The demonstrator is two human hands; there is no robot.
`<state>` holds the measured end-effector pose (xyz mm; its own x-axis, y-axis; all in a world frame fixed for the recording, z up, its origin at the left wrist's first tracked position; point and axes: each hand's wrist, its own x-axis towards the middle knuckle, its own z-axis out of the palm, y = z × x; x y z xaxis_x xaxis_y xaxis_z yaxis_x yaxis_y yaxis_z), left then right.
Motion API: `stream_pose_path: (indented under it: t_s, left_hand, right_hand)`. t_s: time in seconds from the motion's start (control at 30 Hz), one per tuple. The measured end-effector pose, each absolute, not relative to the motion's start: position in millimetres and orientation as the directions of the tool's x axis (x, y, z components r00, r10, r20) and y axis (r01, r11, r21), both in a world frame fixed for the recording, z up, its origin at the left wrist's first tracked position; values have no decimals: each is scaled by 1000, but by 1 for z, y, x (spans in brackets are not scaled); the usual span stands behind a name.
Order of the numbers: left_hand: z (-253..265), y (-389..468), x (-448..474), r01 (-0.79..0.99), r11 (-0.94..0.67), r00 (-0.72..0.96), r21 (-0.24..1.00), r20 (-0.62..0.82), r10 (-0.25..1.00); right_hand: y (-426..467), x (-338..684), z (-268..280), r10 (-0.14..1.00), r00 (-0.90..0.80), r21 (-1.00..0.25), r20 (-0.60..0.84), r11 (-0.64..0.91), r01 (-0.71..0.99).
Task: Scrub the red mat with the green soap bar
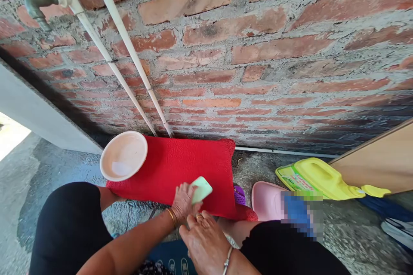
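Note:
A pale green bar that looks like soap (201,190) is in my left hand (183,204), its fingers closed around the near end. The bar rests on or just above a wet-looking red cloth (190,159) spread out flat between my legs. Gold bangles circle my left wrist. My right hand (208,240) is back down, just below the left one, with its fingers loosely bent and apart; I see nothing in it. At the cloth's far left corner stands a pale pink basin (124,154) with some clear liquid in it.
A brick wall (209,77) with white pipes (129,47) and a tap (37,4) rises behind the cloth. To the right lie a pink dustpan-like scoop (266,200), a yellow jug (316,176) on its side and a purple perforated item (239,195). The concrete floor (64,167) looks wet.

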<state>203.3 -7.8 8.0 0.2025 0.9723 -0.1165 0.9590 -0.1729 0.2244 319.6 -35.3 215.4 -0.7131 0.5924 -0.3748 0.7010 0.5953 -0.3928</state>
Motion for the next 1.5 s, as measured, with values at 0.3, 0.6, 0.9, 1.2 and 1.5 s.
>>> stream_pose_path:
  t_s: [0.3, 0.6, 0.9, 1.2, 1.5]
  left_hand:
    - [73, 83, 149, 805, 579, -579, 131, -41, 814]
    - [18, -1, 295, 943, -266, 306, 200, -205, 930]
    - [62, 79, 248, 968, 210, -198, 139, -95, 976]
    - [25, 12, 326, 935, -257, 302, 245, -168, 938]
    - [58, 34, 137, 956, 285, -282, 75, -46, 958]
  right_hand:
    - [-37, 324, 225, 612, -725, -341, -315, 640, 689]
    - [-35, 322, 221, 590, -703, -398, -396, 579, 711]
    - [-41, 327, 221, 600, -733, -411, -320, 609, 678]
    - [-34, 330, 221, 590, -713, -442, -378, 562, 699]
    - [-40, 336, 201, 612, -755, -346, -234, 674, 653]
